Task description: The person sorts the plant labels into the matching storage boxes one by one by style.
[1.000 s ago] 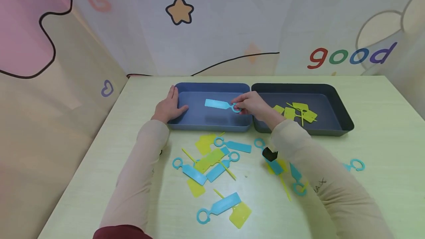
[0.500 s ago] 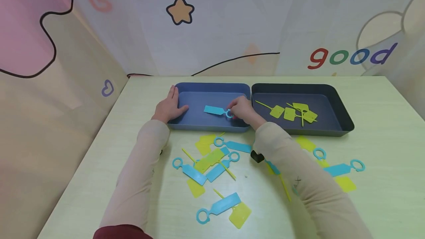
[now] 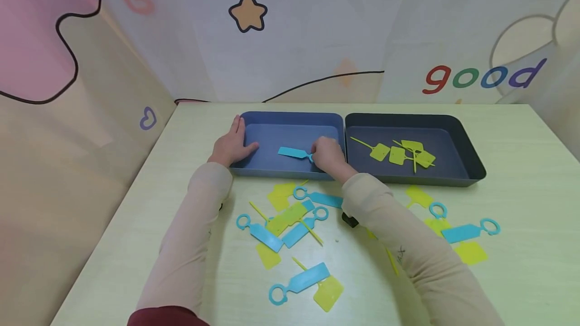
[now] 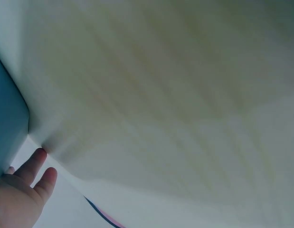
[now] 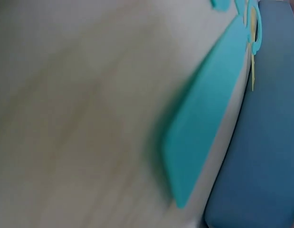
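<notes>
My right hand (image 3: 328, 154) reaches into the blue tray (image 3: 290, 118), fingers curled at the ring end of a light-blue ring tag (image 3: 292, 152). The tag's flat blade points left, low over the tray floor; most of its ring is hidden under the fingers. At the tray's left end, my left hand (image 3: 228, 145) rests on the rim with fingers straight and thumb spread inward. Its fingertips (image 4: 40, 154) show beside the tray in the left wrist view. From the right wrist, another blue tag (image 5: 208, 109) appears close up on the table, by the tray wall.
A dark tray (image 3: 473, 165) adjoins on the right, with several yellow tags (image 3: 379, 152) inside. In front of the trays lie mixed blue tags (image 3: 308, 278) and yellow tags (image 3: 328, 293), some overlapping. More lie at right, including a blue tag (image 3: 462, 233). A printed cloth hangs behind the table.
My right hand has moved down and slightly left with the blue ring tag, lowering it toward the tray floor. My left hand has stayed on the rim.
</notes>
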Available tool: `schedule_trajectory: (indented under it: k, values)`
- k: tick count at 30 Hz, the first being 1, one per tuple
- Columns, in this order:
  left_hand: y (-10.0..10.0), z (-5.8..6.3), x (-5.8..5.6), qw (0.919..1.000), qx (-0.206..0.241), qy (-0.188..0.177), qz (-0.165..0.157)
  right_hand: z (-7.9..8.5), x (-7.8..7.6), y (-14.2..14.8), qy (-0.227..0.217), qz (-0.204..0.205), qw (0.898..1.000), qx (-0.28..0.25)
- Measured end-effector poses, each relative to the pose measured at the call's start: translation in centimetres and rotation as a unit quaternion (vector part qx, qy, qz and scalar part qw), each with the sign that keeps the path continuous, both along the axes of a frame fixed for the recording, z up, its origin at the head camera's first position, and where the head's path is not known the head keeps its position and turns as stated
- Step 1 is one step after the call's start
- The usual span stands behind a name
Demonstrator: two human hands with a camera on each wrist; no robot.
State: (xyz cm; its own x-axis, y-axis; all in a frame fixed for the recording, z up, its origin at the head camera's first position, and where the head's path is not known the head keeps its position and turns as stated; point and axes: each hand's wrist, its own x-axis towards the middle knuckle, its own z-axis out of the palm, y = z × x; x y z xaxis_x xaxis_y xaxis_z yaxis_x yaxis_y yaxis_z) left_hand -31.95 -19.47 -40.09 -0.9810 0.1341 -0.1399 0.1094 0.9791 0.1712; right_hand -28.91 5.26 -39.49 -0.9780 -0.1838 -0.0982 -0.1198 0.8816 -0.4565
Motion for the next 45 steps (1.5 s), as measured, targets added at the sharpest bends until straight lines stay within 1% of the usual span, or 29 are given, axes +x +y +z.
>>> schedule_trajectory:
  k: [11, 16, 18, 20, 25, 29, 33, 36, 40, 43, 45]
  values:
    - [0.1, 0.0, 0.0, 1.0000, -0.004, -0.001, 0.001, 0.0, 0.1, -0.1, 0.005, 0.011, 0.999, 0.031]
    - [0.3, 0.1, 0.0, 1.0000, -0.005, -0.004, 0.001, 0.1, 0.1, 0.3, 0.006, 0.016, 1.000, 0.019]
    - [0.3, 0.2, 0.1, 1.0000, -0.004, -0.006, 0.002, 0.2, 0.3, 0.6, 0.009, 0.027, 1.000, 0.012]
    - [0.3, 0.2, 0.1, 1.0000, -0.004, -0.007, 0.000, 0.6, 0.5, 0.9, 0.015, 0.046, 0.999, 0.007]
    - [0.2, 0.2, -0.1, 1.0000, -0.005, -0.002, -0.003, 1.6, 1.4, 2.0, 0.044, 0.097, 0.994, 0.032]
    - [0.1, 0.0, -0.2, 1.0000, -0.004, -0.003, -0.001, 2.1, 2.5, 3.2, 0.075, 0.146, 0.983, 0.079]
    - [0.0, 0.0, -0.1, 1.0000, -0.005, -0.005, -0.001, 2.1, 3.8, 4.6, 0.103, 0.198, 0.967, 0.122]
    - [0.0, 0.1, -0.1, 1.0000, -0.003, -0.005, 0.001, 1.9, 4.8, 5.8, 0.129, 0.229, 0.955, 0.139]
    - [0.0, 0.0, -0.1, 1.0000, -0.004, -0.006, 0.002, 1.7, 6.5, 7.2, 0.162, 0.271, 0.937, 0.147]
    - [0.0, -0.1, -0.2, 1.0000, -0.007, -0.006, 0.001, 1.3, 7.8, 8.1, 0.179, 0.304, 0.923, 0.152]
    - [-0.1, -0.2, -0.2, 1.0000, -0.006, -0.006, 0.001, 1.1, 8.6, 8.6, 0.179, 0.320, 0.918, 0.150]
